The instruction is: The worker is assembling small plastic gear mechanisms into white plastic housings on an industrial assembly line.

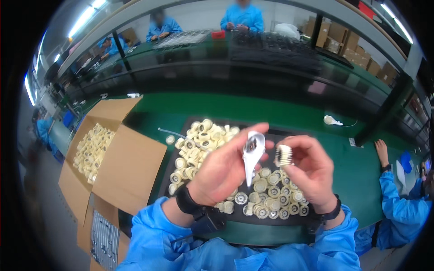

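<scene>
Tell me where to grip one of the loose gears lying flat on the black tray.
Judging by the pose, come straight down from above and pinch a gear across its toothed rim. They lie flat, face up, so the rim is the only part that two fingers can close on; the hub looks too small to hold. Pick one at the near edge of the tray, where neighbours crowd it less.
</scene>
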The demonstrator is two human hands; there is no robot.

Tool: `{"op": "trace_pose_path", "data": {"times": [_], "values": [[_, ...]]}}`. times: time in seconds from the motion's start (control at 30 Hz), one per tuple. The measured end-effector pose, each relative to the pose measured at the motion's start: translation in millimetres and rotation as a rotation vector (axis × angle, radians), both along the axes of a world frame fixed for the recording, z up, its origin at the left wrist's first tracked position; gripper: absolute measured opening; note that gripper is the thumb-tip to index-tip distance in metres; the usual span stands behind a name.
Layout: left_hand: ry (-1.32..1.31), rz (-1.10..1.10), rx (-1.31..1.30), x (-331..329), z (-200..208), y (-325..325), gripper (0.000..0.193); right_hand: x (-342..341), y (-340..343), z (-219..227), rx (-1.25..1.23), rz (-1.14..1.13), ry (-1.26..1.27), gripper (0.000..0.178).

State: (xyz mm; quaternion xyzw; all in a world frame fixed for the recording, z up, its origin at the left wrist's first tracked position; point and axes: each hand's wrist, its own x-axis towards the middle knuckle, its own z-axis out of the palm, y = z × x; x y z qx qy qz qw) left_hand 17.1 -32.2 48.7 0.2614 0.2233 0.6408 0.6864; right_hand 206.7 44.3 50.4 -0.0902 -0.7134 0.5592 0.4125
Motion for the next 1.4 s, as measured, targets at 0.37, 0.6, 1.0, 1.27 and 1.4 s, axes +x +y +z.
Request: {"op": "trace_pose_path", "data": {"times": [0.37,0.6,1.0,1.27,1.4], "values": [[0.060,-0.052,0.060,1.7,-26.6,6.4,0.041,-8.9,17.1,-15.8,-0.015,0.000,-0.111,0.034],[0.110,-0.016,0.022,4.2,-25.4,6.2,0.035,-9.6,18.0,-15.3,0.021,-0.017,-0.134,0.034],[0.199,-0.048,0.012,-1.4,-21.3,4.9,0.029,-13.0,16.0,-13.3,0.799,-0.261,-0.071,0.042],[0.209,-0.109,-0.040,3.6,-18.9,5.4,0.032,-17.7,13.6,-16.8,0.830,-0.295,-0.083,0.041],[0.427,-0.161,0.014,3.0,-18.8,1.4,0.036,-17.6,15.7,-15.2,0.767,-0.313,-0.180,0.053]]}}
